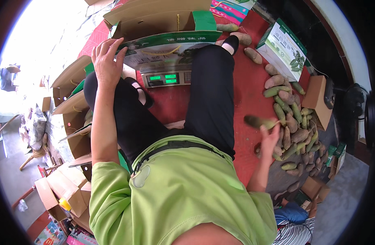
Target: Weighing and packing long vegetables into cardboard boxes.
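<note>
In front of me an open green-and-white carton [159, 51] rests on a digital scale [165, 79] whose display is lit green. With thumb and fingers, my left hand [107, 61] grips the carton's near left edge. Its inside is mostly hidden from this angle. Off to my right, my right hand [270, 141] holds a long green radish [259, 121] by one end, blurred by motion. Beside and beyond that hand lies a heap of green radishes and brownish, soil-covered roots [292, 123].
Open cardboard cartons [73, 118] stand along my left side. A closed white-and-green carton [283, 49] stands at the far right, beside loose roots on the red mat [246, 87]. A brown box [320, 104] borders the heap. Behind on the right is a striped cloth [295, 232].
</note>
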Demonstrator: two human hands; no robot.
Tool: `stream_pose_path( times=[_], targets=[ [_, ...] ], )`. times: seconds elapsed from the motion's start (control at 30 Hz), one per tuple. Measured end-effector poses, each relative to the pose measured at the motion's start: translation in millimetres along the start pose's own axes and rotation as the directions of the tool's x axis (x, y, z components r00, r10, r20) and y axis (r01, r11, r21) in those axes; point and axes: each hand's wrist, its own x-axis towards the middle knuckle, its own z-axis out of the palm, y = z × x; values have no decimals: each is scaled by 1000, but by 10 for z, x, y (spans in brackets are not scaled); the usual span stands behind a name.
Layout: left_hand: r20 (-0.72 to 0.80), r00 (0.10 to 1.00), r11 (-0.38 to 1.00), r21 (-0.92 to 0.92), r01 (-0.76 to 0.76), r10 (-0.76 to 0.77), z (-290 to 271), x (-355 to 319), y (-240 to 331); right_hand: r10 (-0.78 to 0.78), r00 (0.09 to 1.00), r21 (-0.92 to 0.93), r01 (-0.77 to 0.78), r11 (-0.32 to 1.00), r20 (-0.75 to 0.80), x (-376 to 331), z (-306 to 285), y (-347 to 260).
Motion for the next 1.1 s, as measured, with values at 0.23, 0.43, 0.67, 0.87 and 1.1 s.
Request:
stream_pose_path(
  times=[0.23, 0.43, 0.67, 0.87, 1.1],
  targets=[
    [0, 996, 992, -83, 93, -93, 45, 10, -10, -470, 872, 358, 486, 797, -139, 1080, 446, -2056],
    [-3, 991, 985, -113, 133, -135, 28, -12, -22, -482, 857, 610, 286, 739, 181, 1492, 1774, -2788],
    [-27, 990, 979, -155, 136, -141, 81, 2, -25, -348, 830, 553, 58, 831, 436, 1668, 2685, -2510],
    [-60, 990, 988, -96, 124, -131, 74, 2, -58, -270, 945, 322, 202, 925, 184, 1562, 1769, -1920],
    [-87, 983, 980, -131, 147, -159, 134, -2, -72, 59, 983, -65, -49, 997, 176, 1133, 784, 374]
  ],
)
